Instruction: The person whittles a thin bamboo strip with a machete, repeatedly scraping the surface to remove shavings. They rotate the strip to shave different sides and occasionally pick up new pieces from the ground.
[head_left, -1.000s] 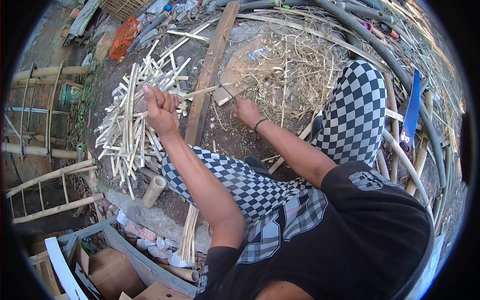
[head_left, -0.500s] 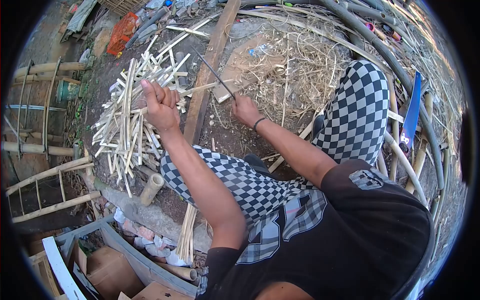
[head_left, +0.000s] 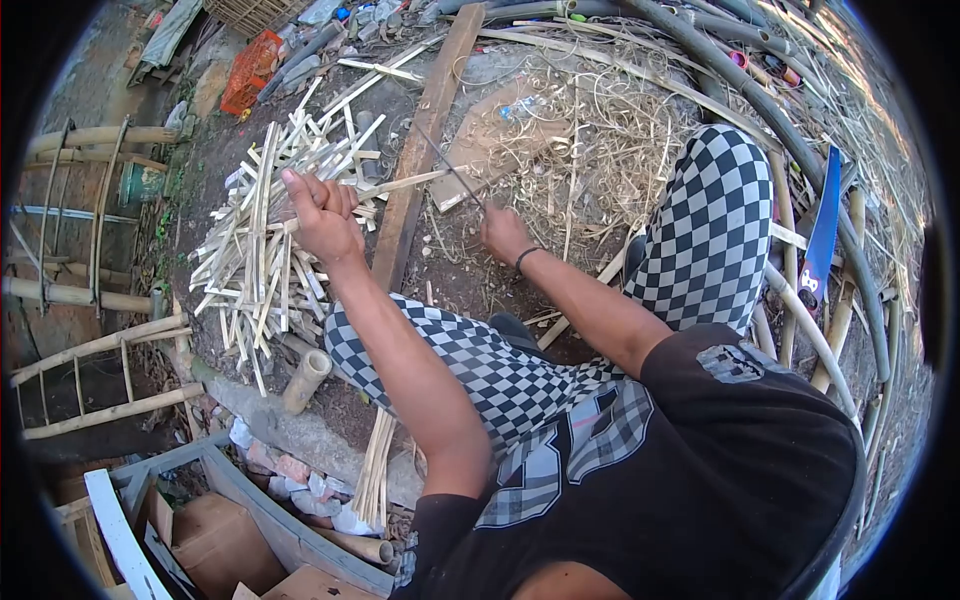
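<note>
While the left hand (head_left: 322, 212) stays out of the cut with its fist closed around one end of a pale bamboo strip (head_left: 400, 182), the right hand (head_left: 503, 232) grips a thin dark knife (head_left: 452, 170), its blade meeting the strip above a weathered plank (head_left: 425, 130). The work appears to be mid-shaving; the next stroke calls for a steady pull along the grain. Flat, splintery cut slats (head_left: 270, 230) lie heaped on bare earth beside curly, straw-like shavings (head_left: 600, 130).
</note>
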